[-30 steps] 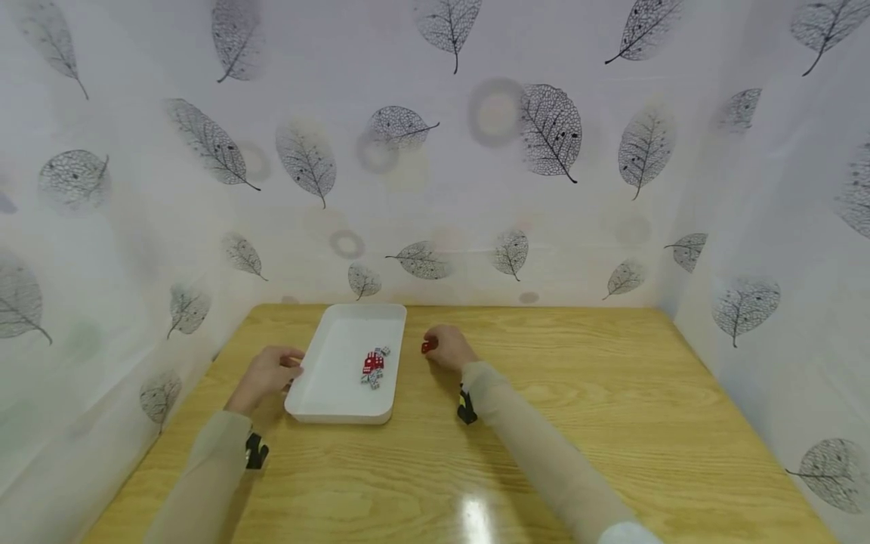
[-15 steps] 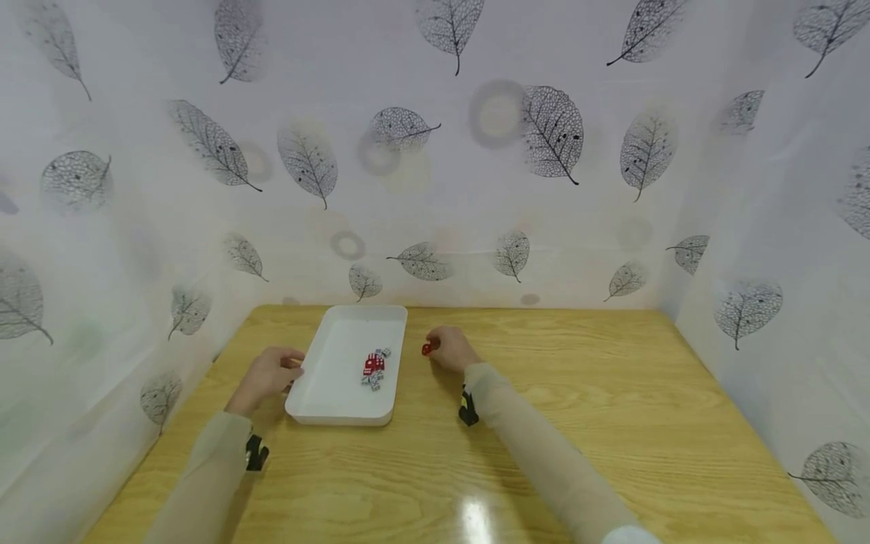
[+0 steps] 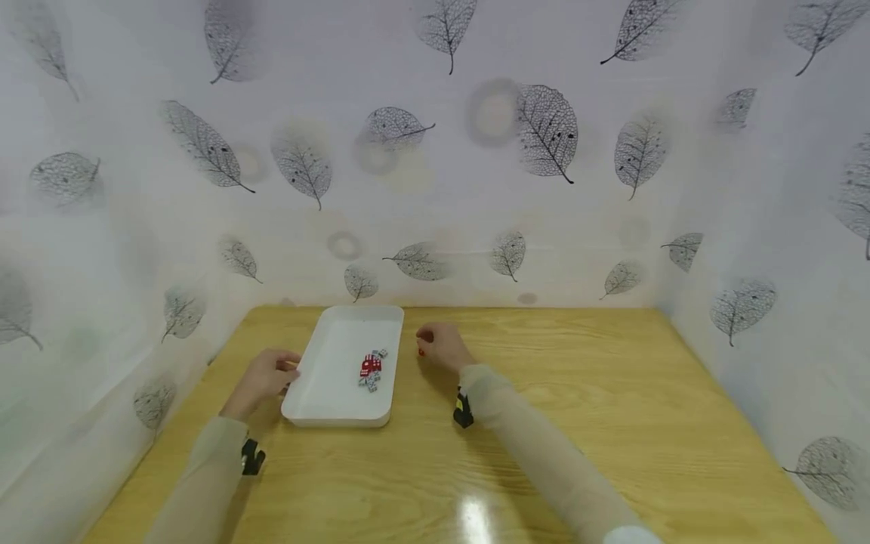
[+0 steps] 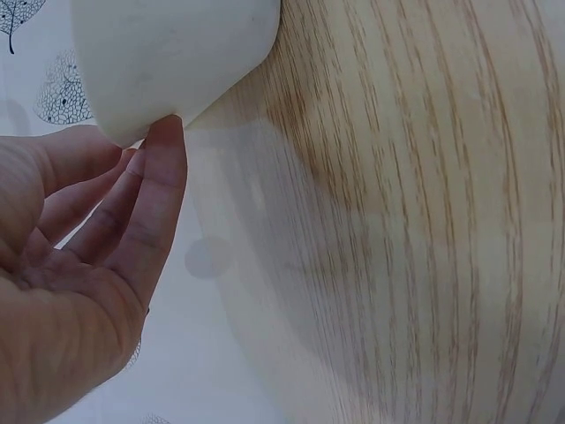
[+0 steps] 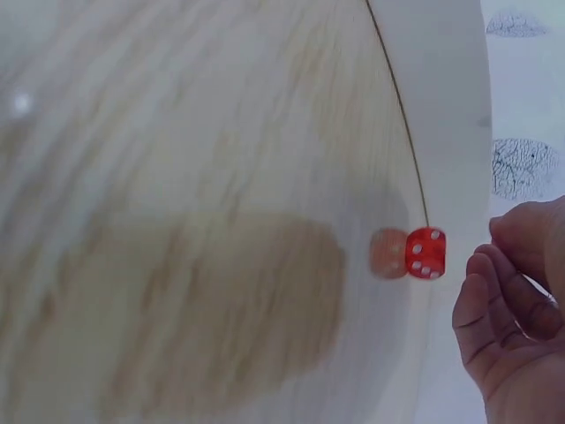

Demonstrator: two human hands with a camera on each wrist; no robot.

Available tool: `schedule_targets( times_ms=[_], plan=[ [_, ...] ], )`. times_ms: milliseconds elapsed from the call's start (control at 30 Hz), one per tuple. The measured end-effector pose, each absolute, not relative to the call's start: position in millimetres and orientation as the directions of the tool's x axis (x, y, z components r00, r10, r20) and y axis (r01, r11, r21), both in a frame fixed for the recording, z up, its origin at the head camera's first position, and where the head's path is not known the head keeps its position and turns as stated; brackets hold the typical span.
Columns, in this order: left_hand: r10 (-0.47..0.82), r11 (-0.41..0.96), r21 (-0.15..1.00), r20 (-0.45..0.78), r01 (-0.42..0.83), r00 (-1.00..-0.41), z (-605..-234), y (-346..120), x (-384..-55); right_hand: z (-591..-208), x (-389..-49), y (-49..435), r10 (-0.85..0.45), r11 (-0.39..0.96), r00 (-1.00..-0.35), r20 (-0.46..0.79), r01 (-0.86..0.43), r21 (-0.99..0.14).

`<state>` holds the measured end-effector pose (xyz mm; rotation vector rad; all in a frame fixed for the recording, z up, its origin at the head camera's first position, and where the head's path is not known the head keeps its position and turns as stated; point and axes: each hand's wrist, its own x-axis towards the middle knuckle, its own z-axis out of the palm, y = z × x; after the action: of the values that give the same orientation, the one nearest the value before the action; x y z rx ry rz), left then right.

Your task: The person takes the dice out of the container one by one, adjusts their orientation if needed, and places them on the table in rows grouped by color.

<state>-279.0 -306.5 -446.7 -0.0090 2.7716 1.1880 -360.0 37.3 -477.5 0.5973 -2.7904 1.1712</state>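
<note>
Die [image 5: 425, 253] on table [image 3: 578, 393], right of tray [image 3: 326, 381]. Your right hand [image 3: 444, 346], fingers loosely bent, empty, just beside; left hand [image 3: 261, 378] pinches tray edge. Brush could topple die; tug could scatter dice [image 3: 370, 369].

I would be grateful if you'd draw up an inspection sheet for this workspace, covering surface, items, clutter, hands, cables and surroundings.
Surface: wood-grain table, with a bright glare patch near its front.
Job's things: white tray on the table, holding a cluster of red and pale dice; one red die on the table, right of the tray.
Clutter: nothing seen.
Left hand: pinches the tray's edge between thumb and fingers.
Right hand: beside the red die, with a gap between fingertips and die in the right wrist view.
Cables: nothing seen.
Surroundings: leaf-patterned covering behind and on both sides.
</note>
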Motion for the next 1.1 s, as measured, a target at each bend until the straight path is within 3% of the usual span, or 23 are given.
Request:
schedule_targets(
  times_ms=[267,600,900,1100],
  plan=[
    [0.04,0.701,0.711,-0.113,-0.052,-0.993,-444.8,-315.3,-268.9,-468.3,-353.6,11.4,-0.446,0.549,-0.846,0.293,-0.517,-0.657],
    [0.063,0.674,0.738,-0.102,-0.033,-0.993,-442.0,-306.9,-282.3,-445.3,-344.3,-3.4,-0.574,0.547,-0.75,0.328,-0.649,-0.529],
    [0.061,0.705,0.708,-0.116,-0.04,-0.991,-442.3,-300.2,-278.3,-453.8,-337.3,-14.4,-0.587,0.555,-0.767,0.257,-0.613,-0.562],
    [0.044,0.707,0.704,-0.13,-0.061,-0.991,-449.2,-298.9,-280.4,-461.6,-337.9,-18.5,-0.587,0.617,-0.786,0.192,-0.588,-0.523]
  ],
)
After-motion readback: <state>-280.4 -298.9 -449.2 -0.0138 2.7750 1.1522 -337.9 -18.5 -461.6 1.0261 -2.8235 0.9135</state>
